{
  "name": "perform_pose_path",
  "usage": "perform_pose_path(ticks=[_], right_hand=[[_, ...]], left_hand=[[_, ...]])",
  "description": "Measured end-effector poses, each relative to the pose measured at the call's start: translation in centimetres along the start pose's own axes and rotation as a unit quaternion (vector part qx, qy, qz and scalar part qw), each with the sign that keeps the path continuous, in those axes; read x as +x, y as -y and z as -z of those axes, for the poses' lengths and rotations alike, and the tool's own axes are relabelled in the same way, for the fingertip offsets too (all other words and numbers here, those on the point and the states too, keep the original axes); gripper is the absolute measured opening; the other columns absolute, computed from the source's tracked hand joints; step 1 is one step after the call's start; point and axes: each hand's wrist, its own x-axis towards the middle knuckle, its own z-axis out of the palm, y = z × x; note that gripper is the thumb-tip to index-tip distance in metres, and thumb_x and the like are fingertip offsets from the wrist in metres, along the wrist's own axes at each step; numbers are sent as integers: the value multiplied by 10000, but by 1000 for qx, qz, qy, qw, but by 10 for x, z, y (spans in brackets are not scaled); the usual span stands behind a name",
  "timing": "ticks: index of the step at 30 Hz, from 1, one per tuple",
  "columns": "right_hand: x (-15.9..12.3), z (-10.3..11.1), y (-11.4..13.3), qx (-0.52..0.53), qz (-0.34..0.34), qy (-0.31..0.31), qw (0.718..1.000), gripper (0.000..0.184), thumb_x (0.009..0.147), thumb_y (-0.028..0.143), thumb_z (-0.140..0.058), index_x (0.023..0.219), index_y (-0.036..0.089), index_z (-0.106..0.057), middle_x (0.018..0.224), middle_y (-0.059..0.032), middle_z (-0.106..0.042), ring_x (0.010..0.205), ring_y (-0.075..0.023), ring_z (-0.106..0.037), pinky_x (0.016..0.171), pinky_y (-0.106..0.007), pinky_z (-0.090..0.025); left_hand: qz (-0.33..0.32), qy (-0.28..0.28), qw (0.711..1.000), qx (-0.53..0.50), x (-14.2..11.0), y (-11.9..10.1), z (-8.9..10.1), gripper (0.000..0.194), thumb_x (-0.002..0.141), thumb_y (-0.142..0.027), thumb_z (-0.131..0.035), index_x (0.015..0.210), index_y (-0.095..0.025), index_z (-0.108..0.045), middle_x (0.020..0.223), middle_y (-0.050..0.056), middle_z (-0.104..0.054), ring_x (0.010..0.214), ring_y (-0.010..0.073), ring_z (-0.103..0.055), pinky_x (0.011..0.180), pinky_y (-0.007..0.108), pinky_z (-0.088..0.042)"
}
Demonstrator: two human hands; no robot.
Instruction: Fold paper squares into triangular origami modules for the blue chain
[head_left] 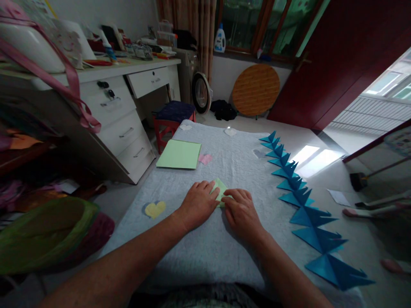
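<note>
One small paper [221, 186] lies on the cloth [231, 160], likely light, crisp, easily creased; best held by edges. Left hand [199, 202] lies flattened at its eight o'clock; right hand [241, 210] curls at four o'clock, whether pinching I cannot tell.

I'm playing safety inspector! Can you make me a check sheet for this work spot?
Surface: pale cloth with heart shapes, slightly wrinkled
Paper things: small green paper under the fingers; larger green paper lying farther off to the left; row of blue folded pieces along the right side
Clutter: bottle and other small items on the white desk
Hands: left hand and right hand both touch the small green paper
Cables: nothing seen
Surroundings: red stool, washing machine, dark red door
</note>
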Motion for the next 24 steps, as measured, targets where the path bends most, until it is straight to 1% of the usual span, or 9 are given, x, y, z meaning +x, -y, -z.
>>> perform_pose_path(ticks=[1,3,5,8,11,14,16,20,24], right_hand=[[1,-1,2,12,10,25,1000,229,884,99,-513,965,184,-709,1047,-89,-684,978,-229,-578,914,-390,-408],[3,-2,4,16,8,62,998,224,924,113,-494,974,183,-702,980,-75,-695,930,-214,-589,879,-363,-424],[3,-3,5,0,1,77,997,213,942,127,-498,977,184,-701,980,-72,-699,940,-214,-594,876,-356,-426],[2,-3,6,-28,9,80,996,198,955,146,-513,996,199,-699,989,-67,-696,945,-215,-593,872,-356,-423],[0,-2,8,-46,24,83,995,200,985,202,-510,1074,224,-688,1004,-61,-691,938,-214,-594,869,-362,-420],[-2,-1,10,-60,34,91,993,248,1003,274,-512,1205,238,-652,1050,-68,-686,967,-224,-596,892,-377,-412],[-2,0,11,-72,36,101,992,306,996,308,-538,1284,243,-617,1083,-75,-679,992,-236,-594,907,-390,-405],[-4,-1,12,-90,37,113,989,370,978,382,-575,1330,269,-594,1126,-82,-661,1016,-253,-584,920,-413,-397],[-5,-1,14,-101,46,114,987,471,956,490,-585,1388,304,-555,1162,-102,-637,1049,-273,-563,932,-435,-392]], left_hand=[[1,-1,1000,0,0,0,0,338,1001,-350,-491,1278,-189,-598,1398,125,-587,1181,294,-543,939,436,-438],[0,0,1000,-2,-1,1,-1,353,1012,-367,-460,1289,-193,-595,1407,125,-583,1188,291,-539,935,436,-439],[0,-1,1000,-7,-3,3,-2,369,1019,-379,-441,1318,-214,-583,1432,113,-569,1205,287,-529,946,439,-433],[11,-6,1000,-12,-9,11,-6,369,1020,-346,-439,1364,-289,-561,1479,64,-539,1238,289,-503,995,467,-402],[46,-7,999,-5,-18,22,-9,393,1021,-315,-426,1393,-360,-543,1515,40,-503,1315,311,-442,1076,527,-325],[80,13,997,0,-27,33,-8,429,1026,-296,-393,1429,-367,-522,1540,65,-471,1352,337,-410,1115,592,-253],[96,26,995,-4,-33,38,-7,452,1023,-277,-388,1453,-364,-499,1556,72,-453,1368,342,-399,1130,610,-228],[120,31,992,-14,-44,46,-8,494,1017,-251,-379,1494,-361,-444,1583,70,-418,1387,335,-391,1142,613,-225],[123,19,992,-1,-52,53,-7,518,1004,-228,-393,1504,-359,-430,1573,77,-434,1393,341,-395,1141,615,-227]])
